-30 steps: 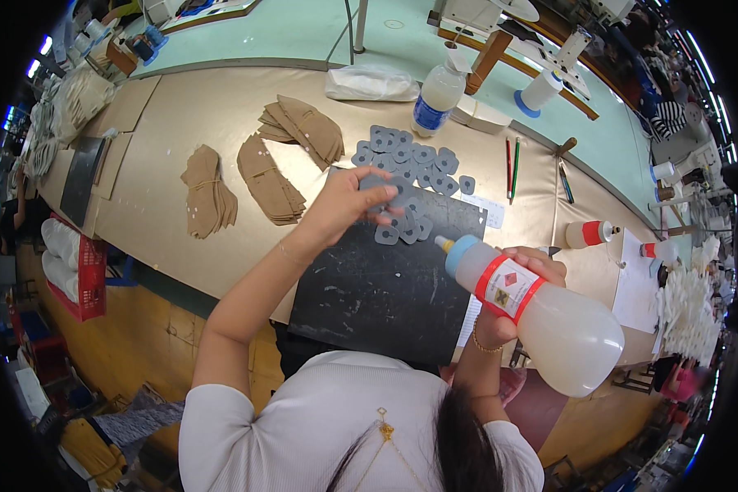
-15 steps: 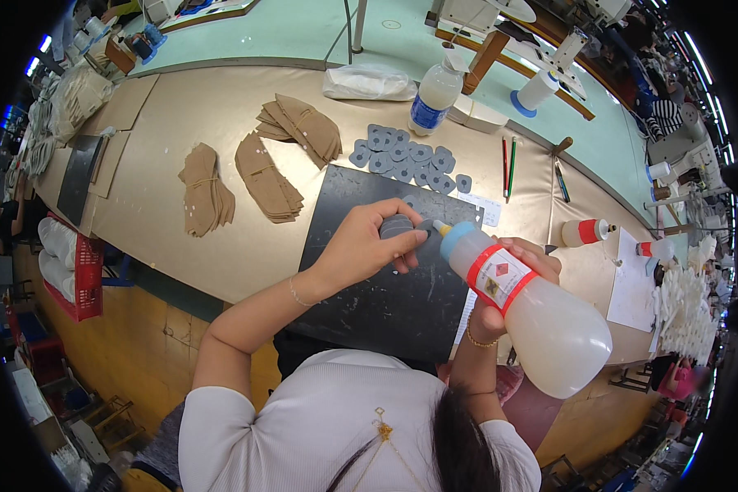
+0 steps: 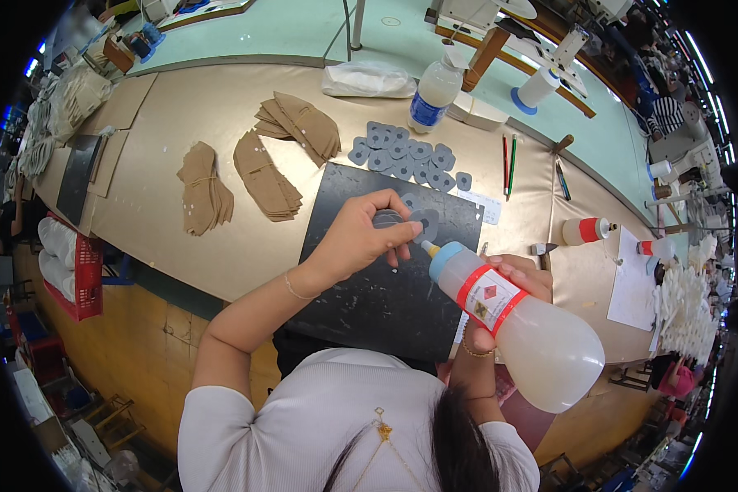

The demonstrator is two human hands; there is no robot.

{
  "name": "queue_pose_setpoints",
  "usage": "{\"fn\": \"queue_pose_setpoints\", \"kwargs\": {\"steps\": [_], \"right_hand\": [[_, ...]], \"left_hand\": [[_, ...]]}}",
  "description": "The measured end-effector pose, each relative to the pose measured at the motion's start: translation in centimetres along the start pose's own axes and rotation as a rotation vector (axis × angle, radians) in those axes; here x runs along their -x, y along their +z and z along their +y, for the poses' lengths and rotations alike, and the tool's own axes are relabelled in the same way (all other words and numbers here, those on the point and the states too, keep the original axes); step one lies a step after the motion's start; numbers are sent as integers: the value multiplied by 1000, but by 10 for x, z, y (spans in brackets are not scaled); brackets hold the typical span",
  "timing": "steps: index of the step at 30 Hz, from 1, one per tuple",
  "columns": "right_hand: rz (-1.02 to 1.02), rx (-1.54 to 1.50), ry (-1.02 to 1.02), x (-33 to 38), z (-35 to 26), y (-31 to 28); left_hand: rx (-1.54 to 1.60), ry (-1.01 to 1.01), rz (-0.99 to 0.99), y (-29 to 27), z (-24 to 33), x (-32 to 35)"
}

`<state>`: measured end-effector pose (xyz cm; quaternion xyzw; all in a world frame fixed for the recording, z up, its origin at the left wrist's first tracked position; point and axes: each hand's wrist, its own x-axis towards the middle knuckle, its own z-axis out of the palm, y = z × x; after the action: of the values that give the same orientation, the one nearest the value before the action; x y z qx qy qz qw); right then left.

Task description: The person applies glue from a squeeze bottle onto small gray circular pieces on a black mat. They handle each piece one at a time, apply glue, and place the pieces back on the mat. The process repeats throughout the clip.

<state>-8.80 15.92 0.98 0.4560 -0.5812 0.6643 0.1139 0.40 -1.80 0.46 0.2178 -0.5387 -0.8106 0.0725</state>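
My left hand point(image 3: 361, 234) is closed, pinching a flat grey piece point(image 3: 428, 220) with a darker round spot between thumb and fingertips. More grey pieces seem tucked in the palm, partly hidden by the fingers. My right hand point(image 3: 523, 277) wraps round a squeeze bottle point(image 3: 549, 348) of whitish fluid, with a red-edged label and a light blue cap. The bottle lies tilted, its yellowish nozzle pointing up-left, close beside the lower edge of the pinched piece; whether they touch I cannot tell. Both hands are above a black board point(image 3: 361, 316).
Several similar grey pieces point(image 3: 402, 153) lie beyond the board. Tied brown bundles point(image 3: 266, 180) lie to the left. A blue-labelled bottle point(image 3: 435, 94) stands behind, pencils point(image 3: 512, 164) lie at right, and a smaller red-banded bottle point(image 3: 582, 232) and a brush point(image 3: 543, 248) are farther right.
The bottle has shifted slightly left and down, its nozzle now below the pinched piece. My left hand has moved a little left, and the piece's spotted face now shows.
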Motion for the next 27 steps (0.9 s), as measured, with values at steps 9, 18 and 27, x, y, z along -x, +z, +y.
{"fn": "queue_pose_setpoints", "kwargs": {"steps": [9, 18, 27], "right_hand": [[-68, -22, 77, 2, 4, -8], [28, -84, 156, 8, 7, -18], [-133, 86, 145, 2, -3, -55]], "left_hand": [[-19, -6, 17, 1, -1, -1], [-315, -33, 100, -39, -42, -97], [223, -60, -9, -50, -75, -189]]}}
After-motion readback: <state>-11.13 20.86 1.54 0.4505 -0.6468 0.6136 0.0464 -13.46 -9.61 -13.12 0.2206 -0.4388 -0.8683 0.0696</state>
